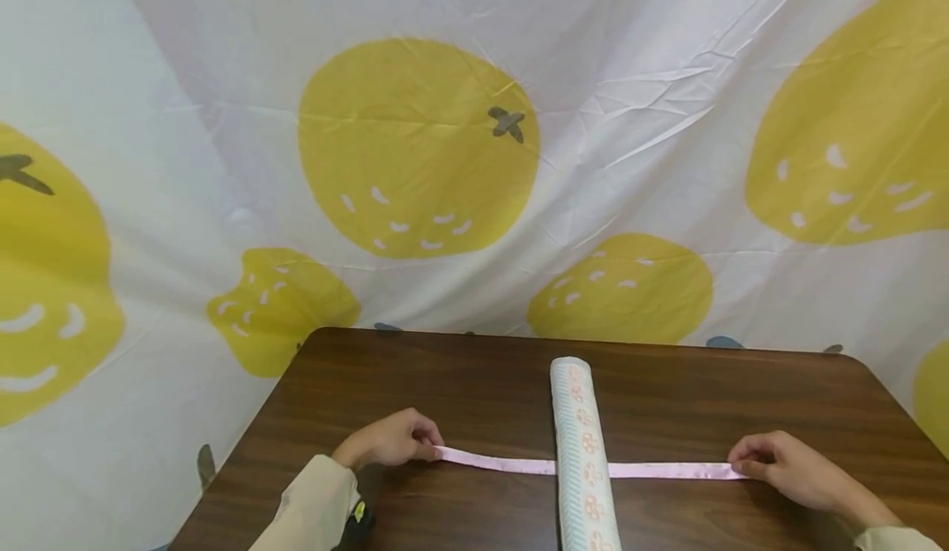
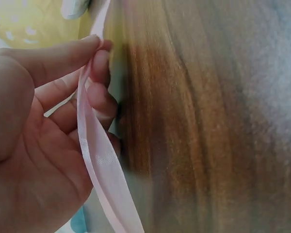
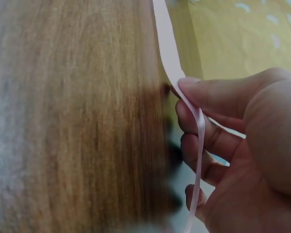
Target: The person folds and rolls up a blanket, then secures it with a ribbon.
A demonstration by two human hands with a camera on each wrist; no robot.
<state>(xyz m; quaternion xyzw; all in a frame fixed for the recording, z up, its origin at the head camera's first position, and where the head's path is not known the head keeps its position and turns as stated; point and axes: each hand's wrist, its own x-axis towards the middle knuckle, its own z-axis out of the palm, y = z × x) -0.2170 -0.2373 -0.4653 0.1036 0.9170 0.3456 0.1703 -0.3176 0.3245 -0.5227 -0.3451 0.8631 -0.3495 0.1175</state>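
Note:
A pink satin ribbon [image 1: 511,465] stretches left to right across the table, passing beneath a rolled-up patterned cloth [image 1: 582,452]. The roll is white with pale blue hatching and orange flowers, and it points away from me. To its left, my left hand [image 1: 400,438] pinches the ribbon between thumb and fingertips. On the other side my right hand [image 1: 793,464] pinches it the same way. In the left wrist view the ribbon's tail [image 2: 106,170] runs down past the palm. A thinner-looking, edge-on tail [image 3: 199,165] trails below the fingers in the right wrist view.
The dark brown wooden table [image 1: 445,378] has rounded back corners. Right behind it hangs a white curtain [image 1: 460,304] printed with large yellow fruit. A small dark object with a yellow mark [image 1: 359,511] shows beside the left sleeve [image 1: 315,497].

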